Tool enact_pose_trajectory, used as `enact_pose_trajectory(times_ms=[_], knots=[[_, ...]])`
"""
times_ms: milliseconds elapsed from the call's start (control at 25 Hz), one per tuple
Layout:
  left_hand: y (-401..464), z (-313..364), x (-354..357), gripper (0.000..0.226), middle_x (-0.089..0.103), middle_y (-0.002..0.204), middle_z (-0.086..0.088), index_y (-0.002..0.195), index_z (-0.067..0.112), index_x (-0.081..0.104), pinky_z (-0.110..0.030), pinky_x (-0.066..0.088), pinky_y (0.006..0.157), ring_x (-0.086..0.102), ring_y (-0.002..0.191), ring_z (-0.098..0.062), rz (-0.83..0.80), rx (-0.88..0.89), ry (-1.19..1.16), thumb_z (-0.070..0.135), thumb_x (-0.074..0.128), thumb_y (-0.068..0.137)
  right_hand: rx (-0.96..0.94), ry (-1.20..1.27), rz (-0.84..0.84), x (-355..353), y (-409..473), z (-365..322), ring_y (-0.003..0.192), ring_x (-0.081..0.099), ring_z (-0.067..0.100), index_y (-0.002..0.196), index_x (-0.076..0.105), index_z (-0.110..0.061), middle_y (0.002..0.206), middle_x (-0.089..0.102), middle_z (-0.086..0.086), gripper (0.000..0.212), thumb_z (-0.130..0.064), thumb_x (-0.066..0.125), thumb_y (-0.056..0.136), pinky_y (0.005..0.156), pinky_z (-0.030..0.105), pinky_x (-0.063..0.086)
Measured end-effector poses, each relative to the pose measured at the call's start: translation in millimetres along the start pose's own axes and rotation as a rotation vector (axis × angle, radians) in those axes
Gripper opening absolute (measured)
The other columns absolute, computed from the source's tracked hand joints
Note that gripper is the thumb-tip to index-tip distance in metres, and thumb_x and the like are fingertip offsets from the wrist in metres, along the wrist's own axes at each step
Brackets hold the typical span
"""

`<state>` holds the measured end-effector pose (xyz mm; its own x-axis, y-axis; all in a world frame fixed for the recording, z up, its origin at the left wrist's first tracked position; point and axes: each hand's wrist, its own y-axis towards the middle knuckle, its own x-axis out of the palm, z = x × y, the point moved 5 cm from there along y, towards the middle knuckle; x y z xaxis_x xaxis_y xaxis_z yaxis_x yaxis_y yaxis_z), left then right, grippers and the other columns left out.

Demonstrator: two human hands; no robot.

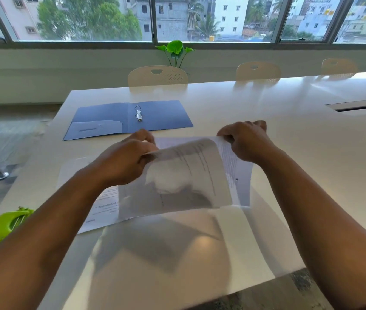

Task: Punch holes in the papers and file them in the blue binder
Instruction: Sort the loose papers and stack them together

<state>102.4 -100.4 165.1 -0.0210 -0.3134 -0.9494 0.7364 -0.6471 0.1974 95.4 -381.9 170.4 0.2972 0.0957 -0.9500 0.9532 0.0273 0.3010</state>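
The papers (184, 175) are held just above the table (289, 135), printed side down, long axis running left to right, the top sheet curling up at its far edge. The left hand (128, 162) pinches the far left corner; the right hand (246, 142) pinches the far right corner, both forearms reaching in from the near edge. Beyond lies the binder (128, 118), open flat with rings upright. A green punch (9, 222) sits near left, partly behind the left forearm.
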Motion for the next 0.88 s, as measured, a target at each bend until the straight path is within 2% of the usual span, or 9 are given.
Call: enact_pose_trajectory(times_ms=[120, 200, 280, 360, 520, 600, 680, 800, 880], knots=[[13, 13, 7, 0.022, 0.025, 0.160, 0.009, 0.083, 0.027, 0.064, -0.040, 0.053, 0.078, 0.063, 0.097, -0.027, 0.033, -0.010, 0.091, 0.023, 0.053, 0.102, -0.114, -0.104, -0.075, 4, 8, -29, 0.079, 0.059, 0.020, 0.074, 0.061, -0.031, 0.078, 0.063, -0.012, 0.030, -0.005, 0.049, 0.084, 0.084, 0.043, 0.032], [18, 14, 12, 0.022, 0.025, 0.165, 0.010, 0.088, 0.024, 0.069, -0.038, 0.052, 0.076, 0.063, 0.106, -0.027, 0.023, -0.030, 0.110, 0.022, 0.052, 0.102, -0.175, -0.172, -0.097, 8, 11, -42, 0.073, 0.058, 0.015, 0.066, 0.050, -0.028, 0.072, 0.059, -0.013, 0.025, -0.022, 0.054, 0.089, 0.080, 0.040, 0.030], [19, 13, 18, 0.024, 0.049, 0.151, 0.010, 0.108, 0.023, 0.075, -0.035, 0.053, 0.074, 0.061, 0.107, -0.021, -0.010, -0.027, 0.102, 0.021, 0.052, 0.103, -0.214, -0.146, -0.097, 11, 11, -47, 0.070, 0.057, 0.015, 0.066, 0.051, -0.025, 0.069, 0.060, -0.008, 0.023, -0.027, 0.051, 0.089, 0.076, 0.038, 0.026], [16, 9, 22, 0.026, 0.064, 0.132, 0.012, 0.114, 0.024, 0.075, -0.034, 0.056, 0.071, 0.061, 0.096, -0.018, -0.023, -0.021, 0.105, 0.019, 0.052, 0.102, -0.254, -0.044, -0.027, 10, 10, -52, 0.070, 0.061, 0.019, 0.071, 0.061, -0.025, 0.069, 0.065, -0.004, 0.018, -0.021, 0.053, 0.086, 0.074, 0.036, 0.022], [10, -1, 14, 0.026, 0.070, 0.113, 0.012, 0.110, 0.028, 0.076, -0.042, 0.058, 0.074, 0.062, 0.091, -0.019, 0.025, -0.056, 0.093, 0.018, 0.054, 0.101, -0.235, 0.142, 0.191, 2, 6, -50, 0.104, 0.065, 0.018, 0.103, 0.077, -0.033, 0.104, 0.077, -0.011, 0.017, -0.024, 0.066, 0.094, 0.095, 0.040, 0.023], [5, -12, 1, 0.021, 0.071, 0.102, 0.006, 0.103, 0.025, 0.076, -0.043, 0.057, 0.076, 0.062, 0.088, -0.022, 0.087, -0.113, 0.035, 0.018, 0.056, 0.100, -0.107, 0.185, 0.338, 0, 3, -34, 0.125, 0.056, 0.018, 0.120, 0.071, -0.034, 0.128, 0.069, -0.010, 0.032, -0.033, 0.073, 0.088, 0.102, 0.045, 0.023], [-2, -29, -10, 0.016, 0.070, 0.090, -0.003, 0.088, 0.016, 0.071, -0.043, 0.053, 0.075, 0.062, 0.084, -0.030, 0.142, -0.206, -0.048, 0.019, 0.059, 0.099, 0.139, 0.311, 0.395, 10, -2, -7, 0.140, 0.043, 0.020, 0.143, 0.053, -0.033, 0.153, 0.049, -0.007, 0.066, -0.036, 0.079, 0.083, 0.106, 0.047, 0.026], [-13, -48, -20, 0.021, 0.068, 0.081, -0.012, 0.080, 0.008, 0.065, -0.035, 0.044, 0.066, 0.062, 0.079, -0.034, 0.210, -0.342, -0.206, 0.018, 0.061, 0.098, 0.470, 0.713, 0.280, 50, -9, 22, 0.149, 0.032, 0.023, 0.160, 0.023, -0.028, 0.166, 0.025, -0.002, 0.102, -0.037, 0.084, 0.078, 0.116, 0.053, 0.030], [-19, -54, -22, 0.017, 0.070, 0.087, -0.011, 0.088, 0.008, 0.069, -0.030, 0.043, 0.064, 0.063, 0.080, -0.031, 0.270, -0.419, -0.312, 0.020, 0.063, 0.098, 0.588, 1.048, 0.201, 74, -15, 22, 0.146, 0.037, 0.025, 0.161, 0.017, -0.022, 0.164, 0.027, 0.006, 0.108, -0.029, 0.087, 0.079, 0.116, 0.049, 0.036]])
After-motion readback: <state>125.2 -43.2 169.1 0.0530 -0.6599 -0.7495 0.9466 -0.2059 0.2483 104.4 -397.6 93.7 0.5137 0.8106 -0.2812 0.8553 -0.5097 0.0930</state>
